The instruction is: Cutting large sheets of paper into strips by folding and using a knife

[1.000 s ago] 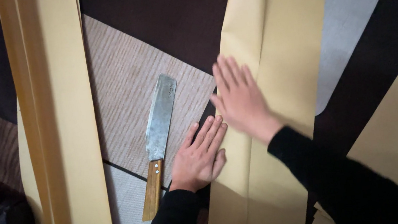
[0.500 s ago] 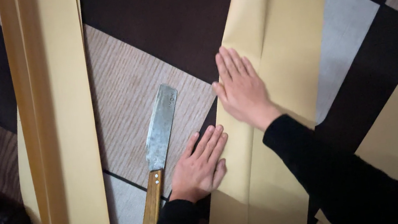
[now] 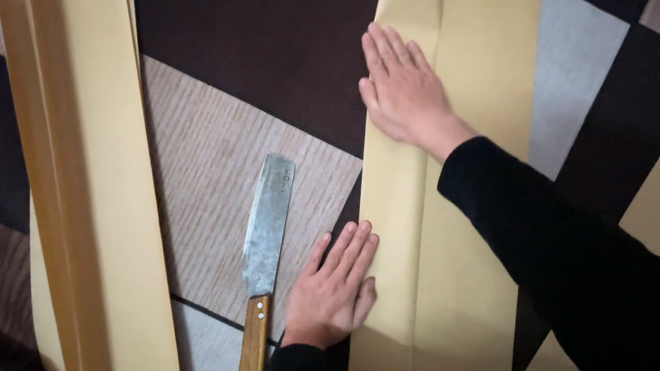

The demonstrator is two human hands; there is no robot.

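Now the right hand [image 3: 404,88] lies further up the folded yellow paper [image 3: 465,194] than it did a second ago, close to the far end of the fold, while the left hand [image 3: 332,287] has hardly moved and sits at the near part of the same folded edge. Both hands are flat and open, fingers together, palms down; neither grips anything, they only press on the sheet. The wider gap between them suggests the crease is being smoothed along its length, and most of the fold now lies between the two palms.

That paper lies on the patterned rug [image 3: 247,53], right of its middle, running from the near edge toward the far right corner, its left side doubled over into a soft rounded fold. Just left of the left hand rests a knife [image 3: 267,235] with a broad steel blade and a wooden handle, untouched, in the same spot as before. Along the left side of the rug lies another long folded yellow sheet [image 3: 99,214].
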